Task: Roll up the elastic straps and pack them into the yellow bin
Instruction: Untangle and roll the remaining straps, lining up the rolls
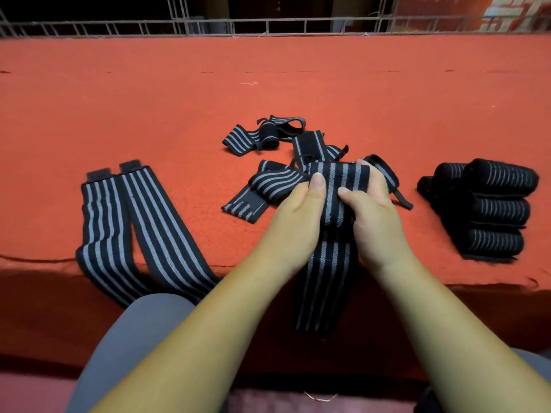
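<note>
Red felt (pixel 268 84) covers the whole tabletop. On its left side two long straps (pixel 119 228), black with grey stripes, lie flat side by side and hang over the near edge. At the right, well apart from them, a stack of rolled straps (pixel 489 210) sits finished. Between the two, a loose heap (pixel 268 138) of shorter straps lies tangled and unrolled. The yellow bin is nowhere in view.

Just in front of the heap, the held strap (pixel 331 257) hangs from both hands down over the table edge. The left hand (pixel 295 216) curls round its upper left edge, thumb pressed on the striped face. The right hand (pixel 378 216) curls round the right edge, its thumb on the fabric too.

This looks like the start of a roll. The first turns want to be tight and square, stripe laid on stripe, or the roll will cone out sideways. The thumbs should pin the core while the fingers walk it over. The hanging tail gives a slight stretch, which probably helps the elastic wind firm. The finished roll can likely join the stack at the right.
</note>
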A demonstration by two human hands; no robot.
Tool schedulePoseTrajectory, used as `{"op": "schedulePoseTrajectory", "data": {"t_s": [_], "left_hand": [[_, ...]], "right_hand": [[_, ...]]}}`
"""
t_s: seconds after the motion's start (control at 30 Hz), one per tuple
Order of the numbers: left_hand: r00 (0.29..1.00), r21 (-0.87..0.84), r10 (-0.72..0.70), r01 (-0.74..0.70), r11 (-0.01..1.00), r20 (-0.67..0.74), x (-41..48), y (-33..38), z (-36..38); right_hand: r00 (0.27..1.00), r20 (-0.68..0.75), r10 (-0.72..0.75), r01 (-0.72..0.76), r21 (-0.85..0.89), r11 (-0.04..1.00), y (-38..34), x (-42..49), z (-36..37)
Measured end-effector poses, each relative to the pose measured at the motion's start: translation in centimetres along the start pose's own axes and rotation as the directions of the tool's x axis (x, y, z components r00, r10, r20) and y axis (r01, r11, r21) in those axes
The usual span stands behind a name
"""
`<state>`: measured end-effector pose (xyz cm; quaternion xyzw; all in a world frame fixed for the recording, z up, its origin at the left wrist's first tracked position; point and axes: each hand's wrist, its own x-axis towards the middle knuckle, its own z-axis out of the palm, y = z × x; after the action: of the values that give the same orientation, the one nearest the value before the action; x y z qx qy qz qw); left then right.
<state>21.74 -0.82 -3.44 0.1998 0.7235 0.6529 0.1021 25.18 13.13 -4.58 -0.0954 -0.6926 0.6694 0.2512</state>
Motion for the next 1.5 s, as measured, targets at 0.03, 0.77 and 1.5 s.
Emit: {"op": "schedulePoseTrajectory", "data": {"t_s": [0.03, 0.77, 1.5], "left_hand": [[1.000, -0.022, 0.002, -0.002, 1.000, 0.015, 0.0, -0.2, 0.2], [0.995, -0.030, 0.048, -0.050, 0.998, -0.089, 2.2, -2.0, -1.2], [0.993, -0.121, 0.117, -0.119, 0.986, -0.027, 2.6, -1.1, -3.7]], "right_hand": [[1.000, -0.007, 0.001, -0.001, 0.002, 1.000, 0.0, 0.0, 0.0], [0.993, 0.101, 0.059, -0.017, -0.373, 0.928, 0.1, -0.7, 0.1], [0.945, 0.223, 0.238, -0.299, 0.299, 0.906, -0.4, -0.2, 0.6]]}}
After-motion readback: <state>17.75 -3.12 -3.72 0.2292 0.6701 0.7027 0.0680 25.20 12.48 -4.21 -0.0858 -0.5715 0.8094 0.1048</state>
